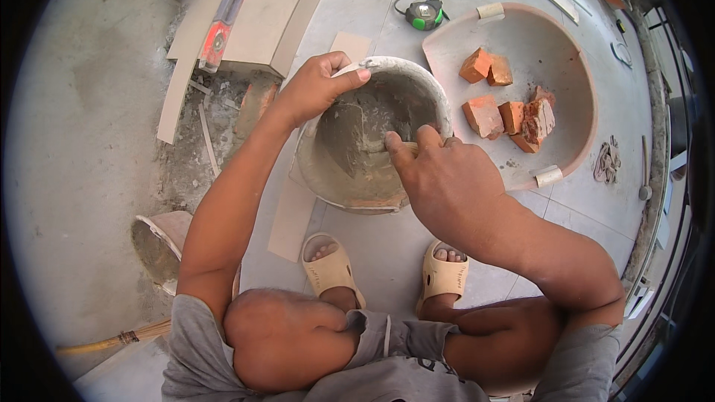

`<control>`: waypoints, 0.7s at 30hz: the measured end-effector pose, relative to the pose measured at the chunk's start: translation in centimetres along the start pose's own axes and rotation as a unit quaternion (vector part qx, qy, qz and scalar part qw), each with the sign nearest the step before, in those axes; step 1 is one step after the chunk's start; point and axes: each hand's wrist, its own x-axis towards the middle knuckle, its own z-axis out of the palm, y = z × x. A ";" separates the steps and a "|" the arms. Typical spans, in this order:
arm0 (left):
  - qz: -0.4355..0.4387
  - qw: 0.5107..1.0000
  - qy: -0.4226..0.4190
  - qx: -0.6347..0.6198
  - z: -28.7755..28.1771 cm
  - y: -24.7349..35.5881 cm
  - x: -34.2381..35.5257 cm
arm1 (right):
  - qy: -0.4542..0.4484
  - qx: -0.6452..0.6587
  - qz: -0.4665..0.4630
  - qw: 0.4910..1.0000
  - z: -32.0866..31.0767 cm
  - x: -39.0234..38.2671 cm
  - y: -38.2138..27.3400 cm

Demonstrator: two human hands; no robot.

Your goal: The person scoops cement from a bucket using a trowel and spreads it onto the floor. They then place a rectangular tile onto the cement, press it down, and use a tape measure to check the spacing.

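- Left hand [322,91] gripped a bucket [442,98] on the floor [380,253] by its rim.
- Right hand [453,179] curled around a tool [376,147], its end hard to make out.
- Sandals [328,269] bore blurred lettering.

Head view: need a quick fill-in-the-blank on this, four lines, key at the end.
1. The left hand grips the bucket by its ____.
2. To the right of the bucket, the basin holds broken ____.
3. Of the two hands, the one nearer the basin is the ____.
4. The tape measure has a black case with bright ____ parts.

Missing words: rim; bricks; right hand; green.
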 end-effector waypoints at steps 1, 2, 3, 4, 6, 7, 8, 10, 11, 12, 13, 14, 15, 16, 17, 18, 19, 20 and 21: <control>-0.003 1.000 -0.004 -0.009 -0.1 -0.1 0.2 | -0.001 0.004 0.016 1.000 -0.1 0.4 -1.1; -0.018 1.000 0.011 -0.007 0.7 0.1 0.2 | -0.006 0.007 0.035 0.999 0.0 0.8 -1.8; -0.026 0.999 0.022 -0.005 2.2 1.2 0.1 | -0.037 0.022 0.025 0.999 0.6 1.8 -1.5; -0.035 0.999 0.032 -0.003 3.2 2.0 0.2 | -0.067 0.037 0.014 0.997 2.1 3.7 -0.5; -0.037 0.998 0.028 0.029 2.3 1.9 0.3 | -0.092 0.085 -0.003 0.992 3.4 5.6 1.0; -0.040 0.998 0.031 0.046 1.7 1.8 0.3 | -0.090 0.117 -0.007 0.989 3.6 5.9 1.8; -0.052 0.998 0.037 -0.018 2.2 2.1 -0.1 | -0.091 0.147 -0.003 0.985 3.6 5.8 2.4; -0.045 0.999 0.004 0.023 2.7 3.0 -0.5 | -0.132 0.155 0.046 0.978 3.4 5.1 3.8; -0.044 0.998 -0.010 0.044 2.9 3.2 -0.5 | -0.153 0.160 0.067 0.973 3.1 4.7 4.4; -0.023 1.000 0.000 0.017 2.9 2.4 -0.8 | -0.147 0.146 0.074 0.976 2.4 3.9 4.2; -0.035 0.999 0.014 0.019 2.2 2.0 -1.0 | -0.141 0.132 0.082 0.978 1.5 2.7 3.7; -0.044 0.999 0.023 0.017 1.8 1.9 -0.6 | -0.137 0.116 0.096 0.979 0.8 1.7 3.4; -0.054 0.998 0.032 0.015 1.5 1.7 -0.5 | -0.130 0.135 0.103 0.977 0.7 1.7 3.3; -0.044 0.999 0.023 -0.016 1.4 0.4 -0.6 | -0.123 0.155 0.108 0.974 0.6 1.8 3.0; -0.044 0.999 0.023 0.000 1.8 1.0 -0.6 | -0.112 0.171 0.122 0.971 0.3 1.8 3.1; -0.040 0.999 0.013 0.013 2.9 1.8 -0.4 | -0.120 0.176 0.112 0.971 1.0 2.4 3.5; -0.035 0.999 0.004 0.027 3.9 2.4 0.0 | -0.127 0.181 0.102 0.970 2.5 3.9 4.0; -0.023 0.999 0.003 0.038 4.2 2.5 0.4 | -0.131 0.190 0.089 0.969 3.5 5.0 4.4; -0.014 0.998 0.010 0.053 3.7 2.2 0.5 | -0.131 0.201 0.080 0.967 4.0 5.6 4.6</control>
